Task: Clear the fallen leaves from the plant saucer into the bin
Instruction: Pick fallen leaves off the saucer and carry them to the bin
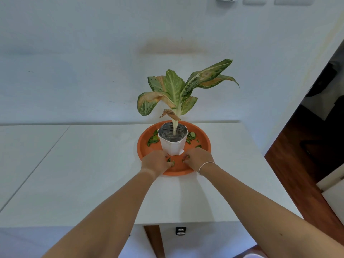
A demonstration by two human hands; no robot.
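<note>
An orange plant saucer lies on a white table, with a white pot and its leafy plant standing in the middle. Small green fallen leaves lie in the saucer left of the pot, and more leaf bits lie to its right. My left hand rests in the saucer's near part with its fingers pinched on green leaf pieces. My right hand, a thin white band on its wrist, curls its fingers over a leaf piece just in front of the pot. No bin is in view.
The white table runs left and toward me; its right edge drops to a dark wooden floor. A white wall stands close behind the plant. A small black knob shows on the table's front below.
</note>
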